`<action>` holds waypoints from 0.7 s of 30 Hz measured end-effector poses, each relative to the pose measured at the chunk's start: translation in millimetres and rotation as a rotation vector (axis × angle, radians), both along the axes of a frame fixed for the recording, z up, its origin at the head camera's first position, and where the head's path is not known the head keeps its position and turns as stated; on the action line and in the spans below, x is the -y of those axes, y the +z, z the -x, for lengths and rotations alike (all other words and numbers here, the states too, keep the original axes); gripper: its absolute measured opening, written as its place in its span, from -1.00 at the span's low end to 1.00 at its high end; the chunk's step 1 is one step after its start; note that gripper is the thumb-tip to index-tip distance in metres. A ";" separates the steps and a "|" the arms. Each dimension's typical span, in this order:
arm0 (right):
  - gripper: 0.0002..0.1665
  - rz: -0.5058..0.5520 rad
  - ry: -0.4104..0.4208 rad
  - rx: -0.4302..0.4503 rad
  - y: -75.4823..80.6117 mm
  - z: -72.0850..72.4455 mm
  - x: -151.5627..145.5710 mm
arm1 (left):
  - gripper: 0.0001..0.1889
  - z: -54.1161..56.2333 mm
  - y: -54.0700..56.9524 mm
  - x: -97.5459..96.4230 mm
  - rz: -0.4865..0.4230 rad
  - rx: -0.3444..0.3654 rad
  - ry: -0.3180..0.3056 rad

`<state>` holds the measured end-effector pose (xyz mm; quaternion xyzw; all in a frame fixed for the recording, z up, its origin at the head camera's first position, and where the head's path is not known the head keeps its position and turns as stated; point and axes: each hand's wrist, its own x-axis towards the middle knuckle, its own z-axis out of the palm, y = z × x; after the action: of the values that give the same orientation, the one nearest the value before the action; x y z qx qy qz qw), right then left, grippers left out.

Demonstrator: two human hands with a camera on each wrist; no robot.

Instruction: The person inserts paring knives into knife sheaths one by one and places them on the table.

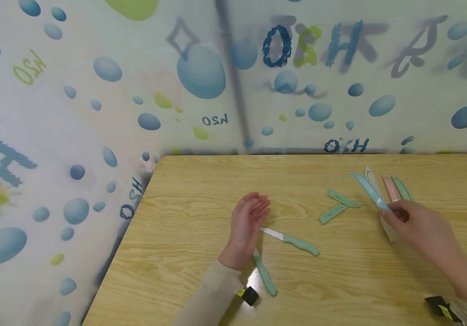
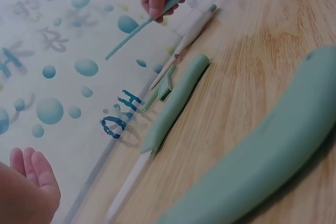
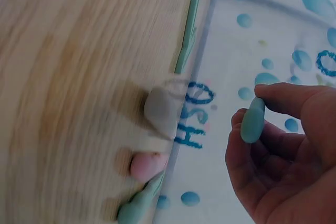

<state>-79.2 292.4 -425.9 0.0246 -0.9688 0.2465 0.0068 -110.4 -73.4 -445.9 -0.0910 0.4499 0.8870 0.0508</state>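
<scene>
My right hand (image 1: 425,226) pinches the handle of a light-blue knife (image 1: 365,186), with a matching cover over its blade, above the right of the table. Beneath it lie a white knife (image 1: 389,230), a pink knife (image 1: 390,186) and a green knife (image 1: 402,188), side by side. My left hand (image 1: 247,226) is held over the table, fingers loosely extended, holding nothing. Close to it lie two green-handled knives with bare white blades, one knife (image 1: 301,244) pointing left and another knife (image 1: 265,274) partly hidden by the hand.
Two loose green blade covers, one cover (image 1: 342,198) touching the other cover (image 1: 333,214), lie between my hands on the wooden table (image 1: 184,190). A wall sheet (image 1: 257,104) with blue bubbles and letters rises behind the table and along its left side.
</scene>
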 end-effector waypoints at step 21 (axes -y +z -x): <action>-0.24 -0.119 -0.128 0.115 -8.2 12.0 -66.2 | -0.86 1.7 0.2 19.6 -0.003 -0.027 0.043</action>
<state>-91.2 358.5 -434.0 -0.0514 -0.9801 0.1888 -0.0345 -112.1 -93.0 -445.7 -0.0886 0.4470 0.8898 0.0256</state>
